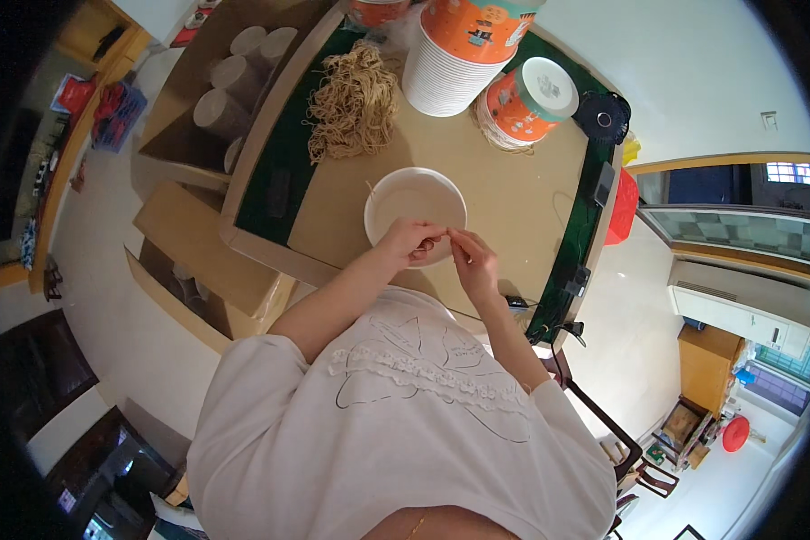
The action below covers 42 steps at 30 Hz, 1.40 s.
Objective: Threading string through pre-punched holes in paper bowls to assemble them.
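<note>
Over the near rim of a white round tub, my left hand and my right hand meet fingertip to fingertip. Each is closed in a pinch; whatever sits between the fingers is too small to make out. A short thin strand shows at the tub's left rim. Beyond the tub, to the left, lies a loose heap of tan paper-like cords. A tall stack of white-and-orange paper tubs stands behind. To its right is another orange tub with its white base up and cord around its lower edge.
A brown cardboard sheet covers the green tabletop. Along the right side are a black round fan, a phone-like dark device and cables. Open cardboard boxes with white tubs stand left of the table.
</note>
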Each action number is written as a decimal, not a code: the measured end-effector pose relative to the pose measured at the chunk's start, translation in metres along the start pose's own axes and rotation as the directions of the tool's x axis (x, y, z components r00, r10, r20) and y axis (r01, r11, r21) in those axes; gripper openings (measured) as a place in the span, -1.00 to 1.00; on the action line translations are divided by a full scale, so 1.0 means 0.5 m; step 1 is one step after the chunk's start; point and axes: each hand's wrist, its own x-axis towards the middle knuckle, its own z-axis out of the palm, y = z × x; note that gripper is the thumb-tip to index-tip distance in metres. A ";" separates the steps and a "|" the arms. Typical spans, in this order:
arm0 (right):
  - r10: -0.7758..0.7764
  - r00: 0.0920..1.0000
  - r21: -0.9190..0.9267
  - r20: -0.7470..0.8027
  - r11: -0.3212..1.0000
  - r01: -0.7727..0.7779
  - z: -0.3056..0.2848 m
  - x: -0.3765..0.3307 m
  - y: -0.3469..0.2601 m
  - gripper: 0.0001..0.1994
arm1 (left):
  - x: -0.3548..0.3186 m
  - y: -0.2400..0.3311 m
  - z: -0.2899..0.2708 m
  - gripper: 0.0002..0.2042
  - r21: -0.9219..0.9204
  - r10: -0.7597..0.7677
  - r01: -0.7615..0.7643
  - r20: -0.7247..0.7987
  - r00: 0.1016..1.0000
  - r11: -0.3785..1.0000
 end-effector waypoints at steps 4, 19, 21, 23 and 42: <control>0.076 0.994 0.098 0.081 0.992 -0.084 -0.008 0.005 0.015 -0.83 | -0.005 0.001 0.011 -0.92 0.258 0.093 -0.068 -0.089 0.992 0.964; 0.327 0.928 0.024 0.177 0.942 -0.336 -0.022 0.037 -0.007 -0.92 | -0.012 -0.009 0.010 -0.85 0.612 0.403 -0.328 0.017 0.915 0.720; 0.322 0.932 0.005 0.167 0.945 -0.327 -0.021 0.037 -0.011 -0.93 | -0.010 -0.011 0.011 -0.85 0.649 0.424 -0.331 0.015 0.906 0.685; 0.306 0.939 0.012 0.158 0.950 -0.312 -0.018 0.036 -0.008 -0.92 | -0.013 -0.009 0.016 -0.84 0.686 0.443 -0.332 0.016 0.897 0.648; 0.167 0.972 0.010 0.163 0.985 -0.171 -0.018 0.030 -0.008 -0.93 | 0.000 -0.017 -0.003 -0.88 0.483 0.509 -0.420 -0.064 0.858 0.768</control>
